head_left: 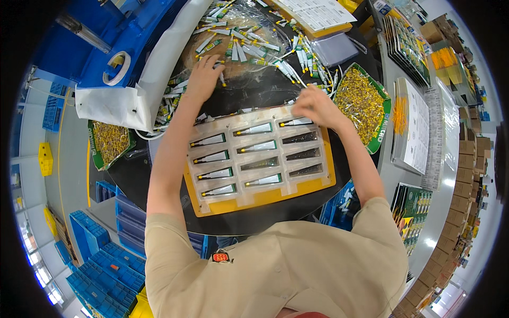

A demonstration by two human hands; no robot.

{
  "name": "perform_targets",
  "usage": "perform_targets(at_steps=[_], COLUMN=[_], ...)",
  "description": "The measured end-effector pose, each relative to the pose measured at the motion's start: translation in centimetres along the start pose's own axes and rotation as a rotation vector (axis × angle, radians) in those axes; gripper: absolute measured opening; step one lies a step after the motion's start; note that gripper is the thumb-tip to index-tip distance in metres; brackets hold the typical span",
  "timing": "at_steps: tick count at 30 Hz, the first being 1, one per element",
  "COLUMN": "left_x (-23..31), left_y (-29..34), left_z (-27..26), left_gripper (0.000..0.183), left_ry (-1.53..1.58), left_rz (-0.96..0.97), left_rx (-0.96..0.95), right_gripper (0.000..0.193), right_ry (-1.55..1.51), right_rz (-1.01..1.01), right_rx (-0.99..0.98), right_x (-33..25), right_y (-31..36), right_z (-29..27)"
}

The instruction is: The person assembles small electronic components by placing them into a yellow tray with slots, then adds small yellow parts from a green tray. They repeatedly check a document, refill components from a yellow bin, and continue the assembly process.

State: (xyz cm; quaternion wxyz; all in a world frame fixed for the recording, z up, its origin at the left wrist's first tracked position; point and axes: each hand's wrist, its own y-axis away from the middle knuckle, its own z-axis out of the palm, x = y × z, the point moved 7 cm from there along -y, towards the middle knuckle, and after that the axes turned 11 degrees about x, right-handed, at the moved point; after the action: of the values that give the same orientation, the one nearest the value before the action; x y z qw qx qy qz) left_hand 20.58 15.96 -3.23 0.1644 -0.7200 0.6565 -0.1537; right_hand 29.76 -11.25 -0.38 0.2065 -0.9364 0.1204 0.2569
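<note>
My left hand (pixel 204 79) reaches over a loose pile of small white-and-green tubes with yellow caps (pixel 241 47), fingers apart; one tube lies right by its fingertips. My right hand (pixel 317 107) is closed at the far right corner of a white slotted tray (pixel 233 151), fingers curled together; what they hold, if anything, is hidden. A tube (pixel 296 122) lies in the slot just below it. Tubes fill the left column and most of the middle column. One middle slot and the three nearer right slots (pixel 303 154) show no white tube.
The tray sits on a yellow board (pixel 238 206) on a black table. Green-edged boxes of small yellow-brown pieces stand right (pixel 360 103) and left (pixel 110 144). A white roll (pixel 169 58) lies at left, near a tape roll (pixel 116 69). Printed sheets (pixel 411 127) lie at right.
</note>
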Motion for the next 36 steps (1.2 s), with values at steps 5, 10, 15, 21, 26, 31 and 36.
perform_targets(at_steps=[5, 10, 15, 21, 26, 31, 36], left_x=[-1.5, 0.8, 5.7, 13.2, 16.3, 18.6, 18.8], left_y=[0.6, 2.6, 8.9, 13.9, 13.5, 13.7, 12.2], left_z=[-0.7, -4.7, -5.2, -6.9, -10.1, -10.2, -8.8], left_gripper=[0.030, 0.027, 0.018, 0.019, 0.016, 0.023, 0.053], left_ry=[0.005, 0.338, 1.194, 1.838, 1.077, 0.705, 0.388], left_rz=[0.091, -0.162, -0.808, -1.069, -0.310, 0.002, -0.053], left_rx=[-0.030, 0.107, -0.074, -0.169, 0.094, 0.070, -0.052], right_gripper=[0.016, 0.022, 0.021, 0.009, 0.009, 0.025, 0.021], right_ry=[0.480, 0.414, -0.513, -0.062, -0.023, 0.510, 0.571], right_rz=[0.223, 0.237, 0.446, 0.273, 0.041, 0.186, 0.216], right_rx=[0.291, 0.131, 0.133, -0.037, 0.084, 0.405, 0.311], right_x=[4.8, 4.9, 1.7, -2.9, -2.5, 3.5, 6.3], right_y=[-7.8, -10.3, -3.0, 6.8, 2.6, -6.6, -9.5], right_z=[2.1, 5.5, 0.6, -2.3, 0.0, 1.8, 3.5])
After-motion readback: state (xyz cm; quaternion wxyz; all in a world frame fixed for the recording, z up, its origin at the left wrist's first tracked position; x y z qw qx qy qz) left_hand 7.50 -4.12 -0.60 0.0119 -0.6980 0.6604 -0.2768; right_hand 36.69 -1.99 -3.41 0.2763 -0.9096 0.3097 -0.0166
